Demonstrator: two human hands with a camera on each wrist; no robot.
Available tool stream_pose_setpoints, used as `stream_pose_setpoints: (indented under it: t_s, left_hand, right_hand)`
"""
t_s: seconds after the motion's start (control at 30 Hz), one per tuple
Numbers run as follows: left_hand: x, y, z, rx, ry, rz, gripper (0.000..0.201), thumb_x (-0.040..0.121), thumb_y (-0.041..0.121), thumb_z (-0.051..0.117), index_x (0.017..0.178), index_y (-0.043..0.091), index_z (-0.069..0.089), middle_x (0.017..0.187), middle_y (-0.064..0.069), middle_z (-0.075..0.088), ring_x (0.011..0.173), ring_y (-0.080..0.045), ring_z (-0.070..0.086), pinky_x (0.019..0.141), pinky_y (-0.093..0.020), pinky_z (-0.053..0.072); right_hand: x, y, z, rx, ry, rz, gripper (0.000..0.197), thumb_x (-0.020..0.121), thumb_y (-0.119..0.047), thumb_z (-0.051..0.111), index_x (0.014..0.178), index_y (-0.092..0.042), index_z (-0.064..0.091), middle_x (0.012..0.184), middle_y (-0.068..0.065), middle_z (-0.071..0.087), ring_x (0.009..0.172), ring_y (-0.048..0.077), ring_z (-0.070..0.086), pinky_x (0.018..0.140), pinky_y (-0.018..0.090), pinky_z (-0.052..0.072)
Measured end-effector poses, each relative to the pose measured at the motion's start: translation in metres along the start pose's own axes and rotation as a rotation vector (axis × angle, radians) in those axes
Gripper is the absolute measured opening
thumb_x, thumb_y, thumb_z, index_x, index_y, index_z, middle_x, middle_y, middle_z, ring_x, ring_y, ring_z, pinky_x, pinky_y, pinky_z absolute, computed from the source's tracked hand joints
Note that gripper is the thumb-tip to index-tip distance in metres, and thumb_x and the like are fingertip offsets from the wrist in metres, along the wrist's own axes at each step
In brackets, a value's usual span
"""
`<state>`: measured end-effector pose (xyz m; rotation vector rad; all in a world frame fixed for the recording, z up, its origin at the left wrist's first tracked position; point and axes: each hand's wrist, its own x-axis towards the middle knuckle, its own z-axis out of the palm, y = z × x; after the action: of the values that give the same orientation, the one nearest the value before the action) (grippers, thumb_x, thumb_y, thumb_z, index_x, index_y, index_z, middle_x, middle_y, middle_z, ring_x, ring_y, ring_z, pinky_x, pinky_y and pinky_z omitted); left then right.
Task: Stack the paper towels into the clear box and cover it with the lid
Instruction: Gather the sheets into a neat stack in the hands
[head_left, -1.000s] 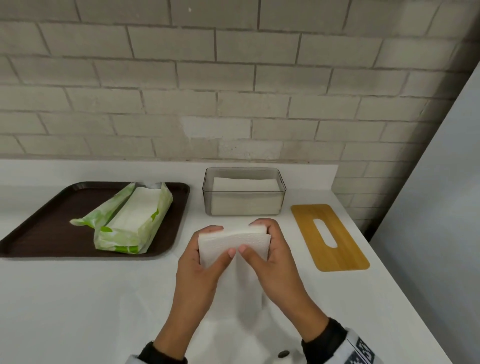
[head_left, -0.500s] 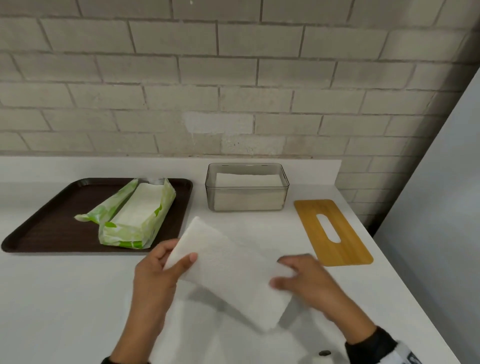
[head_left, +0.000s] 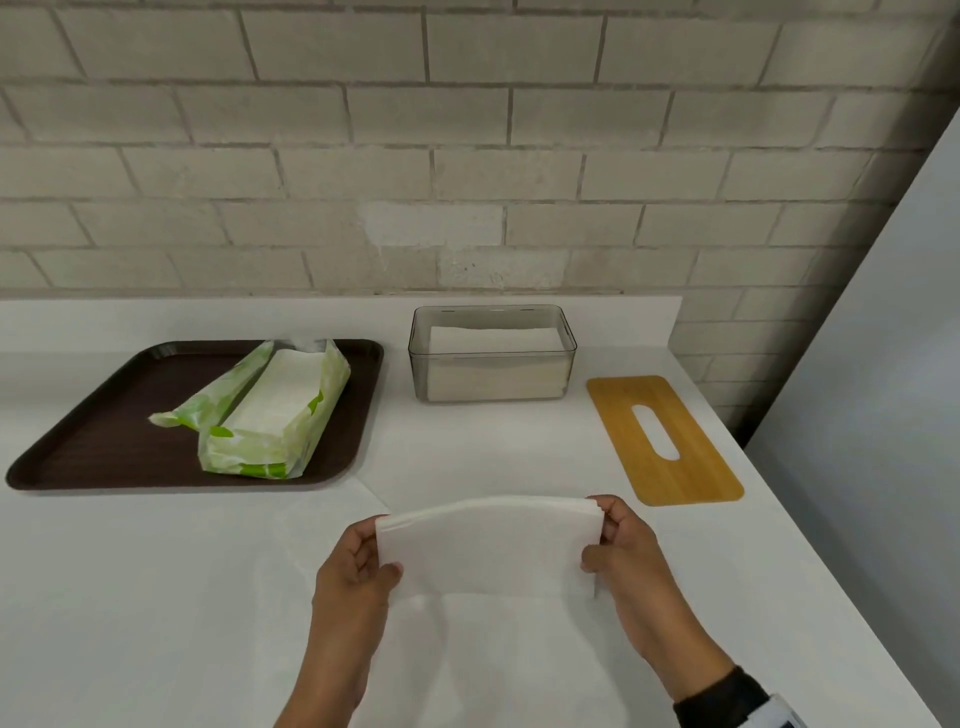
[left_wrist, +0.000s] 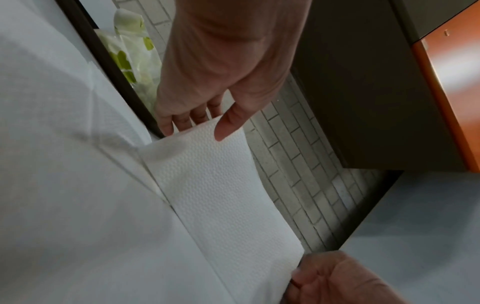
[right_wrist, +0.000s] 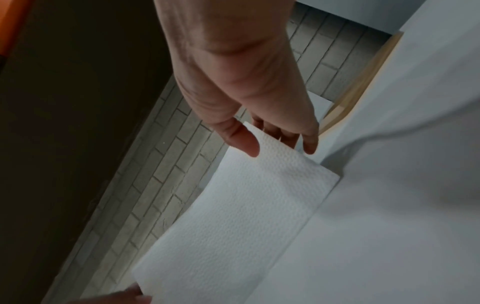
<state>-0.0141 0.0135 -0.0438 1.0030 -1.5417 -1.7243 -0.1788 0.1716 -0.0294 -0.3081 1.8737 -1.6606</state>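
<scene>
At the near edge of the white counter (head_left: 156, 597), a stack of paper towels (head_left: 488, 545) stretches between the two hands, its top edge bowed upward and its short ends caught in the grips: the left hand (head_left: 358, 566) pinches the left end, thumb on the near face and fingers behind, and the right hand (head_left: 623, 551) pinches the right end the same way. Farther back sits the clear box (head_left: 491, 356), already holding towels, with the wooden lid (head_left: 670, 441) lying flat to its right and, to its left, an opened green-and-white towel pack (head_left: 270, 421) on a brown tray (head_left: 104, 431).
</scene>
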Motion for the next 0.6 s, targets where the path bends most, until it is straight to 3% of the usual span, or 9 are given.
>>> stream_pose_setpoints:
  t_s: [0.1,0.17,0.27,0.33,0.43,0.47,0.53,0.6]
  left_hand:
    - [-0.005,-0.002,0.007,0.088,-0.016,0.005,0.034,0.086,-0.011,0.051,0.095,0.02,0.063,0.094,-0.006,0.067,0.086,-0.022,0.059,0.07,-0.028,0.044]
    - [-0.007,0.001,0.009,0.107,-0.002,0.024,0.029,0.088,-0.005,0.053,0.094,0.021,0.063,0.092,-0.006,0.067,0.086,-0.022,0.059,0.069,-0.028,0.043]
    - [-0.009,0.01,0.007,0.064,0.005,0.051,0.035,0.086,-0.011,0.05,0.093,0.02,0.063,0.091,-0.003,0.066,0.083,-0.018,0.056,0.07,-0.025,0.04]
    - [-0.01,0.012,0.007,0.052,-0.01,0.043,0.034,0.085,-0.013,0.05,0.094,0.017,0.062,0.091,-0.001,0.067,0.082,-0.017,0.057,0.069,-0.023,0.041]
    - [-0.013,0.011,0.005,0.047,-0.012,0.006,0.026,0.085,-0.01,0.057,0.092,0.015,0.063,0.086,-0.003,0.067,0.076,-0.017,0.058,0.064,-0.021,0.042]
    - [-0.015,0.012,0.002,0.056,-0.016,0.0,0.025,0.084,-0.009,0.059,0.091,0.015,0.063,0.082,-0.003,0.067,0.073,-0.016,0.058,0.061,-0.02,0.043]
    - [-0.017,0.016,-0.01,0.11,-0.069,-0.005,0.029,0.082,-0.01,0.062,0.089,0.018,0.066,0.078,-0.002,0.067,0.067,-0.014,0.059,0.059,-0.017,0.044]
    - [-0.021,0.019,-0.025,0.233,-0.203,-0.019,0.036,0.079,-0.009,0.065,0.083,0.026,0.068,0.075,-0.002,0.065,0.066,-0.015,0.061,0.063,-0.022,0.045]
  right_hand:
    - [-0.003,0.002,0.007,-0.081,-0.038,0.016,0.043,0.076,0.017,0.048,0.097,-0.018,0.061,0.096,0.004,0.066,0.086,0.017,0.06,0.065,0.024,0.046]
    - [-0.005,-0.001,0.007,-0.072,-0.018,-0.037,0.034,0.077,0.015,0.048,0.087,-0.014,0.061,0.086,0.002,0.065,0.08,0.016,0.058,0.065,0.023,0.043]
    - [-0.007,-0.004,0.0,-0.028,0.019,-0.1,0.032,0.077,0.018,0.047,0.08,-0.013,0.055,0.079,0.003,0.057,0.075,0.016,0.05,0.061,0.022,0.036]
    - [-0.008,0.001,-0.003,-0.062,0.011,-0.084,0.036,0.074,0.019,0.046,0.084,-0.013,0.058,0.086,0.004,0.06,0.077,0.015,0.052,0.061,0.021,0.038]
    - [-0.009,0.005,-0.003,-0.145,-0.028,-0.034,0.027,0.079,0.012,0.054,0.083,-0.014,0.06,0.082,0.001,0.063,0.071,0.012,0.055,0.056,0.015,0.04]
    - [-0.009,0.002,-0.005,-0.143,-0.03,-0.04,0.023,0.081,0.009,0.057,0.084,-0.014,0.061,0.083,0.001,0.066,0.072,0.012,0.06,0.057,0.015,0.043]
    - [-0.006,-0.012,-0.009,-0.109,-0.023,-0.088,0.02,0.083,0.003,0.062,0.087,-0.016,0.064,0.088,0.002,0.072,0.082,0.017,0.067,0.071,0.025,0.053]
    - [-0.004,-0.034,-0.01,-0.119,-0.044,-0.193,0.018,0.082,-0.001,0.067,0.084,-0.019,0.066,0.089,-0.001,0.073,0.088,0.019,0.068,0.082,0.033,0.054]
